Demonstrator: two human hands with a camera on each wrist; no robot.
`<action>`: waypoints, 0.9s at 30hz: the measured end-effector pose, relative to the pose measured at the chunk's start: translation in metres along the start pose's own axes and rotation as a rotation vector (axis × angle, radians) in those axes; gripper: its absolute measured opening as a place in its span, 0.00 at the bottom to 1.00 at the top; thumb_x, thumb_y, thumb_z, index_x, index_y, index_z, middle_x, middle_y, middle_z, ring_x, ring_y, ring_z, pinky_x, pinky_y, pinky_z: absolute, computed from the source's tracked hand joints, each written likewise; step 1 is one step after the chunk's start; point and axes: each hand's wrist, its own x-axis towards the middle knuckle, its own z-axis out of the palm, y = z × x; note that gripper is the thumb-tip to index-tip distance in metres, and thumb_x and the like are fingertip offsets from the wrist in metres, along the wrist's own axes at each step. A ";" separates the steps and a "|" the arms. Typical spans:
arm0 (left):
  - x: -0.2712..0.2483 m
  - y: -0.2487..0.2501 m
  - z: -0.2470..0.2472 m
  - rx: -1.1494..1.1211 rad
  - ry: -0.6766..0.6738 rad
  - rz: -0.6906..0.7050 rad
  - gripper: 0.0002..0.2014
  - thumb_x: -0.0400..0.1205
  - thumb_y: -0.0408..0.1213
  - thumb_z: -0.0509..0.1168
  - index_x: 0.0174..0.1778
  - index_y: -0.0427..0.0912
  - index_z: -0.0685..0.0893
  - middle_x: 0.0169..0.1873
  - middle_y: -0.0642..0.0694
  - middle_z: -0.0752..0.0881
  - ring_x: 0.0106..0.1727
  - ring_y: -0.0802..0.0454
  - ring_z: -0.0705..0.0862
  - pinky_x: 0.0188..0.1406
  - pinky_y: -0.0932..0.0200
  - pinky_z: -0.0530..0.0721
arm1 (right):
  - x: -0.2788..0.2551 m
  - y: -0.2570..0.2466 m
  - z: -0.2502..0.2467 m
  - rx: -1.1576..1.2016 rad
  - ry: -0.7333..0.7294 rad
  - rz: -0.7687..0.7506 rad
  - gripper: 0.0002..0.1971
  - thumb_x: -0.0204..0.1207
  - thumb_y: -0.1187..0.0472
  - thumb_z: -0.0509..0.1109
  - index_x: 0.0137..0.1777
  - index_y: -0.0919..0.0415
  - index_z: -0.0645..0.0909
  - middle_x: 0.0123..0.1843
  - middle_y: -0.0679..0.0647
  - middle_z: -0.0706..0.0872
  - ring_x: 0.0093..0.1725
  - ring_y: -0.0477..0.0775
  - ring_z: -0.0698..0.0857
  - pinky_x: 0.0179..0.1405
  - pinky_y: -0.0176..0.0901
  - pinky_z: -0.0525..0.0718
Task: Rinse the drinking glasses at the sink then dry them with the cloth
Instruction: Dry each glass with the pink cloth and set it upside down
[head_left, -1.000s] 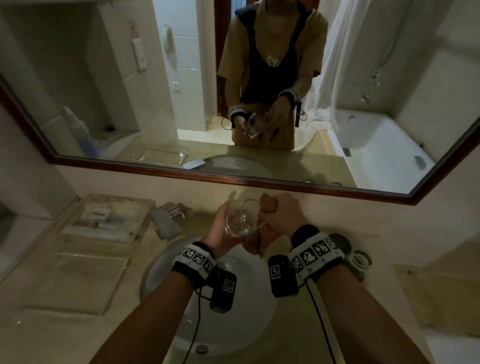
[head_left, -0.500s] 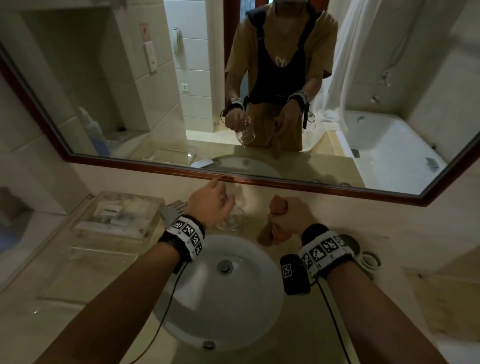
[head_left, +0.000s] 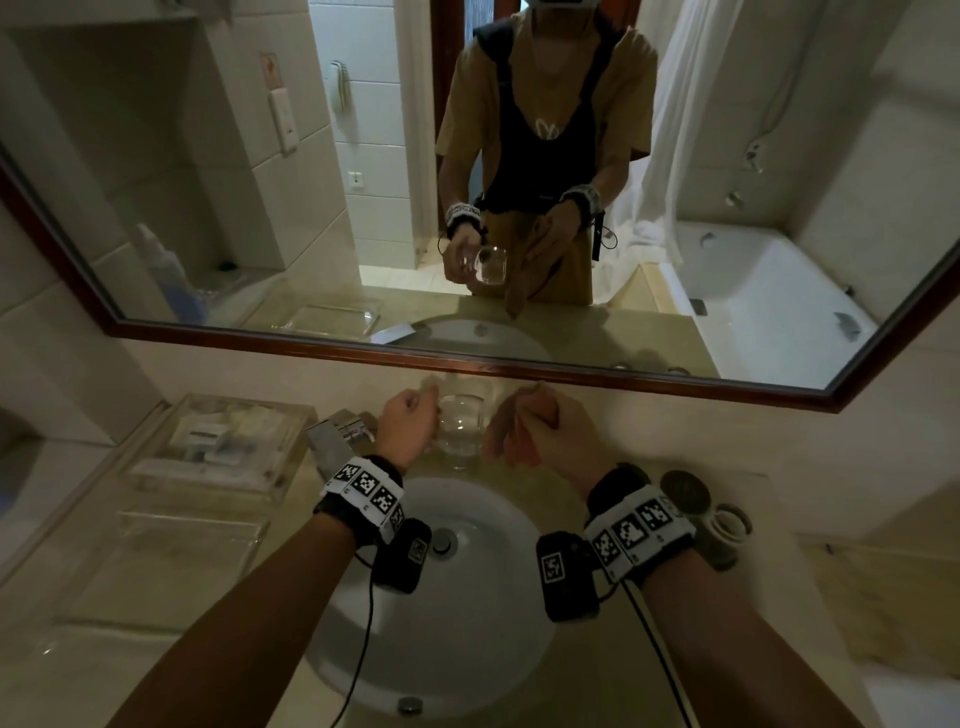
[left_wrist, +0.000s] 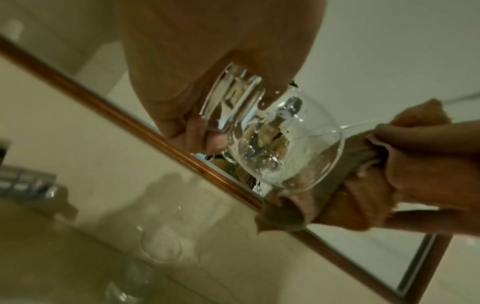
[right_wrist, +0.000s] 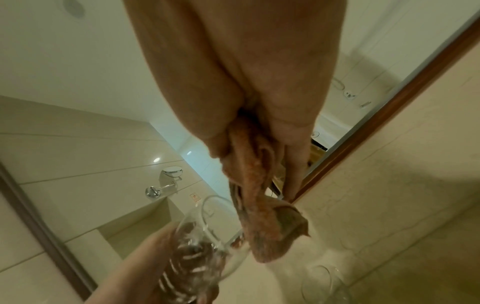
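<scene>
My left hand (head_left: 415, 423) grips a clear drinking glass (head_left: 461, 422) by its base, above the counter behind the sink (head_left: 467, 649). In the left wrist view the glass (left_wrist: 272, 139) is tilted and wet with droplets, its rim against the orange cloth (left_wrist: 363, 185). My right hand (head_left: 540, 428) holds that cloth (head_left: 511, 441) bunched in a fist just right of the glass. The right wrist view shows the cloth (right_wrist: 249, 205) hanging from the fingers beside the glass (right_wrist: 202, 246). A second glass (left_wrist: 161, 246) stands on the counter below.
A chrome faucet (head_left: 332, 436) stands left of my left hand. A clear tray (head_left: 223, 441) of toiletries lies further left. Round lids and a roll (head_left: 685, 493) sit on the counter at the right. The framed mirror (head_left: 467, 364) runs close behind the hands.
The left hand carried a glass from over the basin to the counter behind it and now holds a wet glass raised beside the cloth. The right hand kept the cloth.
</scene>
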 end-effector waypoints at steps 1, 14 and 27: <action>-0.004 0.003 0.001 -0.058 -0.037 -0.037 0.20 0.85 0.53 0.56 0.39 0.40 0.79 0.27 0.47 0.79 0.26 0.51 0.77 0.24 0.62 0.74 | -0.002 -0.003 0.003 0.024 -0.028 -0.027 0.11 0.83 0.57 0.64 0.45 0.63 0.82 0.38 0.58 0.90 0.35 0.52 0.87 0.40 0.48 0.87; -0.012 0.035 0.001 -0.222 -0.191 -0.131 0.15 0.84 0.44 0.57 0.35 0.42 0.80 0.25 0.46 0.83 0.25 0.49 0.79 0.26 0.62 0.73 | -0.007 0.004 0.006 -0.253 -0.511 -0.076 0.13 0.85 0.55 0.62 0.67 0.47 0.78 0.44 0.43 0.87 0.47 0.50 0.86 0.60 0.51 0.82; -0.015 0.040 0.020 -0.283 -0.122 -0.062 0.17 0.86 0.45 0.56 0.38 0.39 0.79 0.35 0.38 0.83 0.36 0.46 0.82 0.38 0.54 0.78 | -0.004 0.002 0.009 -0.062 -0.311 -0.186 0.15 0.75 0.66 0.73 0.56 0.46 0.80 0.55 0.44 0.85 0.54 0.38 0.85 0.55 0.32 0.81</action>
